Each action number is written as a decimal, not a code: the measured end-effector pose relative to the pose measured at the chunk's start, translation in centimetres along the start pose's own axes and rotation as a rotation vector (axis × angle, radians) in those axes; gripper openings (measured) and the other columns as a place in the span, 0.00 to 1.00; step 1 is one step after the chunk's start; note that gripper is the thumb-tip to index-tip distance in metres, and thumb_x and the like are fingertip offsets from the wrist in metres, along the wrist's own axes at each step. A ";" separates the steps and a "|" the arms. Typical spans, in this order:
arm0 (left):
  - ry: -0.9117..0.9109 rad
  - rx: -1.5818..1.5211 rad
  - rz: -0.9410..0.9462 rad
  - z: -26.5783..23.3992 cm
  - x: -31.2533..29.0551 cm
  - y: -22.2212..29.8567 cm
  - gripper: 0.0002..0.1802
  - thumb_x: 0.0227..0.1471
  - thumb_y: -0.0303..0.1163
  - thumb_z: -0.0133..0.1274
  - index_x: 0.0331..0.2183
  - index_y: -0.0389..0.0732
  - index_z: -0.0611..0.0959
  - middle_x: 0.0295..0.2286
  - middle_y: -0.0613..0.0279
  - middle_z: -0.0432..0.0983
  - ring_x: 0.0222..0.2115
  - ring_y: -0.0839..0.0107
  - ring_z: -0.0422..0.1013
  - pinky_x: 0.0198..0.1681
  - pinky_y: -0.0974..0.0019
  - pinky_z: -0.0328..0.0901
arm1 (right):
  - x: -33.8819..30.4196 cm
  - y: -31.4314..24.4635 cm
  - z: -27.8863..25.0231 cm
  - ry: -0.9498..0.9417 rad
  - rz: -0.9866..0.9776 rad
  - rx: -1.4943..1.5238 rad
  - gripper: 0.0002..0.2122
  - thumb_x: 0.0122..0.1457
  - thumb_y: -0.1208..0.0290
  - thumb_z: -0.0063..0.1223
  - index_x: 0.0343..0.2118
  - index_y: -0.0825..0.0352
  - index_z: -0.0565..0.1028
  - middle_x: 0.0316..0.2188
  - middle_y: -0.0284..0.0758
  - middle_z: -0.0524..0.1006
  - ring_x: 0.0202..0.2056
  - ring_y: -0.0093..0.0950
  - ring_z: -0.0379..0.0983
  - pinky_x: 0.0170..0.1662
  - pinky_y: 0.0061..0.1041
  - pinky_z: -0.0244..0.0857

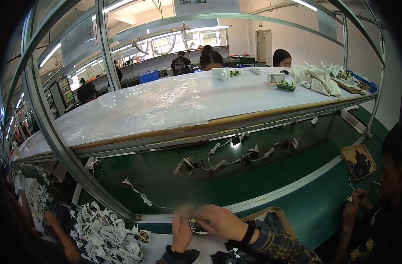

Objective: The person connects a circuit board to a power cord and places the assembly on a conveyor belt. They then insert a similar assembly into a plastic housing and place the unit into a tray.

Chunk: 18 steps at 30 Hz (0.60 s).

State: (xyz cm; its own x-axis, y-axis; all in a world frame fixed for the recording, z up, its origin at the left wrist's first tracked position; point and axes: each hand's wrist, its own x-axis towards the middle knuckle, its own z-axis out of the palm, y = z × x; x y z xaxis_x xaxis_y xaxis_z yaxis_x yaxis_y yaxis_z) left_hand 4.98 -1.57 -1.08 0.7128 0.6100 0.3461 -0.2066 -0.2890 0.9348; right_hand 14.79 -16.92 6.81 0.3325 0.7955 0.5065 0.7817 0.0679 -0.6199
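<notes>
Near the bench's front edge, at the lower middle, my left hand [182,231] is closed upright around a small circuit board [193,224] with yellow parts. A bit of white cable shows under the board. My right hand [225,223] reaches across from the right, its fingers bent together against the board's upper end. Its fingertips are blurred, and what they pinch is hidden. To the left of my hands lies a big heap of white cables with plugs [102,233], with another small board [144,236] at its edge. Black flat pieces [229,257] lie beneath my right forearm.
Beyond my hands, a green conveyor belt [218,189] carries several plugged cables [218,165]. A metal frame post [55,127] rises at left; a raised white shelf [249,97] spans behind. A cardboard box [282,218] of black pieces stands right. Co-workers' hands [357,202] work at both sides.
</notes>
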 end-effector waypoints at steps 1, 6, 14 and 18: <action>-0.004 0.021 0.038 0.2 0.0 0.3 0.13 0.71 0.36 0.38 0.49 0.41 0.72 0.32 0.63 0.74 0.28 0.78 0.71 0.31 0.75 0.66 | -0.1 0.2 0.2 0.002 0.000 -0.001 0.16 0.55 0.74 0.61 0.48 0.60 0.78 0.44 0.36 0.78 0.43 0.37 0.76 0.43 0.31 0.74; -0.010 -0.365 -0.245 0.1 -0.5 -0.6 0.13 0.71 0.36 0.38 0.50 0.41 0.72 0.32 0.63 0.74 0.30 0.77 0.71 0.34 0.74 0.66 | -0.2 0.8 0.9 0.004 -0.027 0.043 0.18 0.56 0.74 0.62 0.51 0.59 0.78 0.44 0.35 0.78 0.43 0.36 0.76 0.44 0.31 0.74; -0.031 -0.652 -0.380 0.2 -0.6 0.0 0.15 0.68 0.34 0.41 0.50 0.38 0.76 0.43 0.60 0.74 0.43 0.72 0.71 0.47 0.68 0.67 | -0.2 0.9 0.2 -0.083 0.199 0.309 0.18 0.56 0.73 0.63 0.51 0.60 0.78 0.42 0.35 0.78 0.42 0.33 0.75 0.43 0.30 0.73; -0.056 -0.728 -0.486 0.7 -0.3 0.6 0.18 0.71 0.41 0.34 0.51 0.42 0.72 0.37 0.59 0.74 0.38 0.70 0.74 0.43 0.64 0.71 | 0.0 1.5 0.0 -0.043 0.039 0.149 0.15 0.56 0.73 0.62 0.47 0.62 0.78 0.40 0.34 0.77 0.41 0.34 0.75 0.42 0.30 0.72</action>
State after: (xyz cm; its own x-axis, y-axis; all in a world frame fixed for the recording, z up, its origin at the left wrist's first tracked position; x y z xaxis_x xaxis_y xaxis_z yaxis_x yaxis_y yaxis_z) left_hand 5.14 -2.41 -0.69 0.8611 0.5003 -0.0904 -0.2341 0.5481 0.8030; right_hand 15.99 -16.79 5.88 0.3359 0.8242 0.4560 0.6806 0.1223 -0.7223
